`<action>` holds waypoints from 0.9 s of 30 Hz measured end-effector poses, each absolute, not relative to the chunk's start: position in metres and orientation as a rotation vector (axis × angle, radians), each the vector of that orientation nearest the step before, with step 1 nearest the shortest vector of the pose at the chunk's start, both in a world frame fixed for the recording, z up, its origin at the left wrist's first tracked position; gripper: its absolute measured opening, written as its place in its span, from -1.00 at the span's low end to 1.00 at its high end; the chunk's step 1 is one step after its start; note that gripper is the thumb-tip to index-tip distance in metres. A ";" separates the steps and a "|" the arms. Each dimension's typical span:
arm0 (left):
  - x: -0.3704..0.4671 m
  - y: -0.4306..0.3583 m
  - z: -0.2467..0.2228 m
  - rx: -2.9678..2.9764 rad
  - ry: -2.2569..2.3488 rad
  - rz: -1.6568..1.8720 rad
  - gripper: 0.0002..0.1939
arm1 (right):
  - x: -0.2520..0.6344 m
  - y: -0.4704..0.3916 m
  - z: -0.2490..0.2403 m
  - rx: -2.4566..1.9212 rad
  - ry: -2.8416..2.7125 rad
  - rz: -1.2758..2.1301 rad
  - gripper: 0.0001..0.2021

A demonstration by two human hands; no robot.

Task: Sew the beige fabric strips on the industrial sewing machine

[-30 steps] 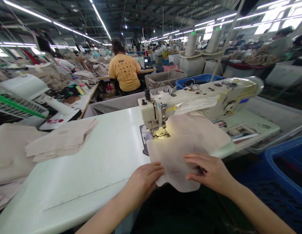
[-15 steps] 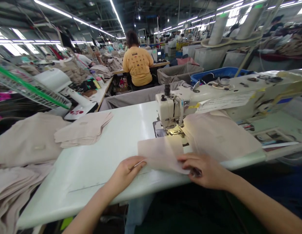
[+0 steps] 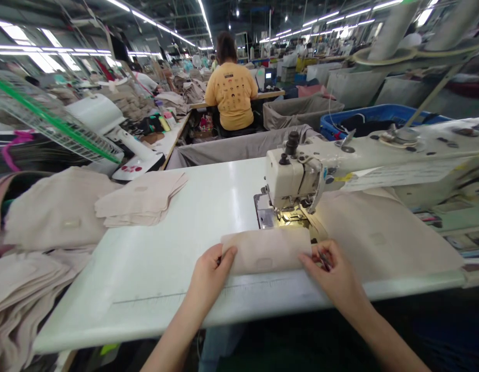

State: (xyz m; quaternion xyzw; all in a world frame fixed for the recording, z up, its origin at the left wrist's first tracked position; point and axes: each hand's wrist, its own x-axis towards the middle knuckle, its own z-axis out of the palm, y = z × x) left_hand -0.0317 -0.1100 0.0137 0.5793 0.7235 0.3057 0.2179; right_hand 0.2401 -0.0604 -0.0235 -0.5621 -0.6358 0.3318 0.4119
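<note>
A beige fabric piece (image 3: 268,250) with a small rectangular patch lies in front of the needle area of a white sewing machine (image 3: 288,178). My left hand (image 3: 212,266) pinches its left edge between thumb and fingers. At its right edge, my right hand (image 3: 332,271) is closed on the fabric, with a small dark metal tool partly visible among the fingers. A larger beige fabric (image 3: 374,232) lies to the right of the needle, partly under the machine arm.
Stacked beige pieces (image 3: 141,199) lie on the white table (image 3: 146,274) at the left, beside more fabric piles (image 3: 61,212). A white fan (image 3: 100,119) stands behind them. A person in a yellow shirt (image 3: 232,95) sits ahead, near a blue basket (image 3: 382,111).
The held piece now shows its patch and looks shorter front to back. My right hand has turned and grips its right edge. The view has shifted, so the machine appears farther right.
</note>
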 end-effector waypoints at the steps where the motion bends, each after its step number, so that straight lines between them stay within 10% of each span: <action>1: -0.032 -0.112 0.013 1.601 2.018 0.857 -0.59 | 0.241 -0.059 -0.023 -1.421 -1.622 0.837 -0.70; 27: -0.025 -0.138 0.003 1.597 2.161 1.021 -0.59 | 0.240 -0.064 -0.026 -1.443 -1.936 0.588 -0.71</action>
